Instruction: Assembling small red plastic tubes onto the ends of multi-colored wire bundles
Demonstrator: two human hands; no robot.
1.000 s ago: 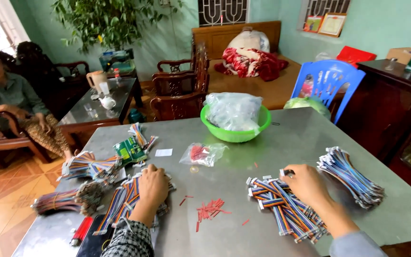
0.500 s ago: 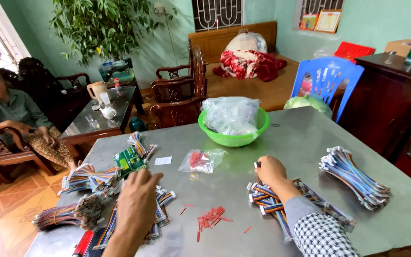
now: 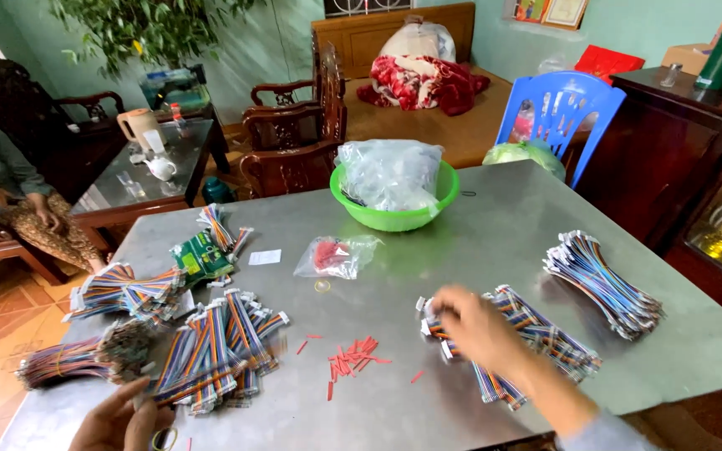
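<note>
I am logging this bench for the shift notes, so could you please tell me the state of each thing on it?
Green plastic bowl: upright, holding a clear bag.
Small clear bag of red pieces: lying flat.
Loose red sleeve pieces: scattered.
Rainbow wire bundle at far right: lying untouched.
Right hand: blurred, on a wire bundle.
Left hand: at a bundle's end.

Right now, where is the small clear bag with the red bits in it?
In the head view, the small clear bag lies near the table's middle, just in front of the green bowl, with a white paper slip to its left.
</note>
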